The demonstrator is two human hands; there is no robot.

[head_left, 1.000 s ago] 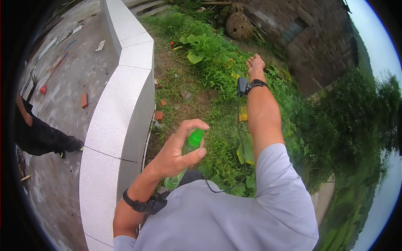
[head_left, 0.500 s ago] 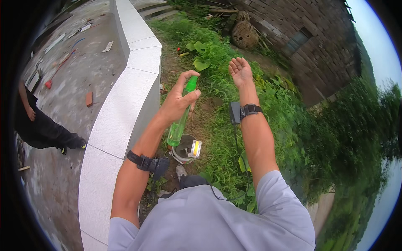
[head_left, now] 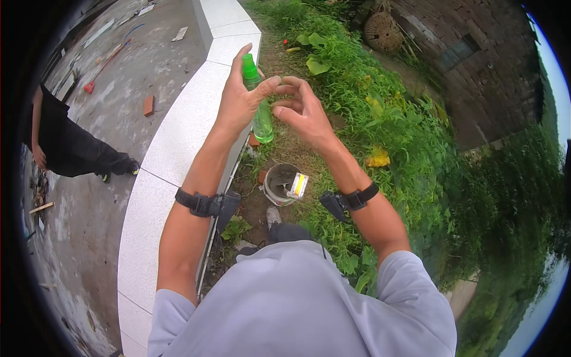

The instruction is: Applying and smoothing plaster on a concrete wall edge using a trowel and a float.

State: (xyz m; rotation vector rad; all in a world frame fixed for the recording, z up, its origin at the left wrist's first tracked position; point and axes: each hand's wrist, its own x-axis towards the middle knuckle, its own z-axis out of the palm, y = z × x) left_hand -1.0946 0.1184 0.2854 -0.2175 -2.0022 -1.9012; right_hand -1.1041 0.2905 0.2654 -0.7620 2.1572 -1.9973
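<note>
A clear green spray bottle [head_left: 263, 124] with a bright green top stands nearly upright in my left hand [head_left: 237, 102]. The left thumb reaches across its front toward my right hand, and the left index finger rises beside the top. My right hand [head_left: 309, 122] is just right of the bottle, its fingers bent and a gap between thumb and forefinger, with nothing visible in it. The fingertips of both hands nearly meet; whether they touch I cannot tell. Below the hands, a bucket [head_left: 267, 189] on the ground has a white-and-yellow boxy item [head_left: 299, 185] at its rim.
A pale capped wall [head_left: 172, 131] curves along my left. Beyond it, a person in dark trousers [head_left: 89, 146] stands on a concrete floor near a brick [head_left: 148, 106]. Green plants [head_left: 363, 113] fill the right side, before a brick building [head_left: 440, 65]. Black straps sit on both forearms.
My right hand has come left and turned from palm-up to curved fingers beside the bottle. The left hand and bottle now appear higher in the picture. The view has shifted too.
</note>
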